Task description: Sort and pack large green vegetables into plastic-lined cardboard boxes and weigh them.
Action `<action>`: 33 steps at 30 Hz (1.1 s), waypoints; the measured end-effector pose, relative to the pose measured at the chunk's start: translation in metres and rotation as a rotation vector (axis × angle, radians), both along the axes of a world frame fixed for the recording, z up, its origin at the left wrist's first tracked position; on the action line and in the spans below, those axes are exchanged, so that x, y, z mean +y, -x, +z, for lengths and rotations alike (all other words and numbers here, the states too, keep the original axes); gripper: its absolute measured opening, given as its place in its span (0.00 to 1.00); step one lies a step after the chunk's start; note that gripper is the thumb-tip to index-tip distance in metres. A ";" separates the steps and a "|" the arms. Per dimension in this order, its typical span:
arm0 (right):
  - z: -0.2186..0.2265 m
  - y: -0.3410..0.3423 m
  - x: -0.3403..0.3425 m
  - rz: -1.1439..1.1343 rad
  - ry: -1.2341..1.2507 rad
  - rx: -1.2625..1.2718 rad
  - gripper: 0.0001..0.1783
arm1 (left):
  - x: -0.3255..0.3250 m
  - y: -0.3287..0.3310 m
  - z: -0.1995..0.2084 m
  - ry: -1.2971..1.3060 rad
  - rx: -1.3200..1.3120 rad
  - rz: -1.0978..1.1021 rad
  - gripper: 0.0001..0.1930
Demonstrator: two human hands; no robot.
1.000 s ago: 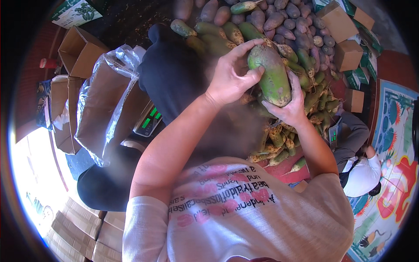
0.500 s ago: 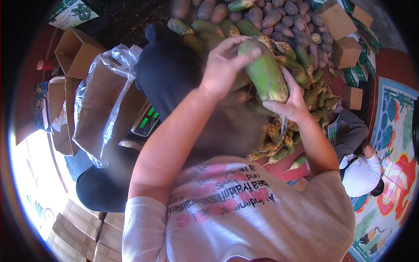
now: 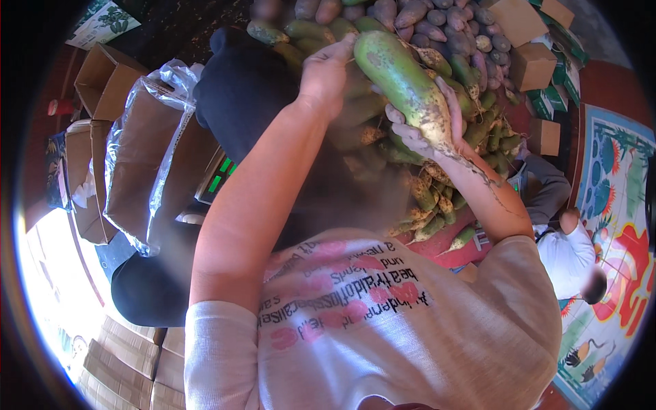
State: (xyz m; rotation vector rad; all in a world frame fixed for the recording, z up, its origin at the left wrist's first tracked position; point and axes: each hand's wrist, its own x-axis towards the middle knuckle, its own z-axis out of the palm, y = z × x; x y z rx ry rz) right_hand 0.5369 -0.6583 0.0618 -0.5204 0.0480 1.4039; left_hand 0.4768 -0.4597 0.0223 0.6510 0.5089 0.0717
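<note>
A large green radish (image 3: 400, 75) lies tilted across my right hand (image 3: 447, 126), whose fingers wrap its lower, soil-stained end. Its thin root tail (image 3: 478, 171) trails over my right forearm. My left hand (image 3: 324, 75) is closed in a pinch against the radish's upper end; whatever sits between those fingertips is too small to make out. Below and beyond my hands is a heap of green radishes (image 3: 430, 225), many with pale, rooty ends. Further off lie purplish radishes (image 3: 430, 31).
Left of my arm stand an open carton with a clear plastic liner (image 3: 140, 150) and a scale with green digits (image 3: 217, 179). A large dark shape (image 3: 246, 96) lies beside my left forearm. At right are small cartons (image 3: 533, 66) and a person in a white top (image 3: 570, 253). Flat cartons (image 3: 123, 348) lie lower left.
My left hand has moved off the radish's side to a pinch at its upper end. My right hand has turned beneath the radish, and its root tail now rests along my forearm.
</note>
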 end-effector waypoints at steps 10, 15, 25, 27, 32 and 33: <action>0.015 0.004 0.015 -0.040 0.090 -0.191 0.42 | 0.001 0.002 0.006 0.135 -0.223 0.109 0.19; 0.016 0.002 0.023 -0.008 0.227 -0.413 0.40 | 0.019 0.012 0.000 0.034 -0.270 0.228 0.16; 0.060 -0.108 0.052 0.115 1.044 -2.162 0.33 | 0.220 0.131 0.102 -1.234 -0.286 0.688 0.33; 0.125 -0.082 0.121 0.110 0.737 -2.097 0.35 | 0.276 0.218 0.112 -1.890 0.170 0.426 0.29; 0.214 0.067 0.310 0.669 0.215 -2.211 0.44 | 0.330 0.316 0.043 -1.881 0.738 -0.353 0.28; 0.207 0.090 0.349 0.763 -0.183 -2.546 0.44 | 0.335 0.326 0.041 -1.868 0.766 -0.349 0.28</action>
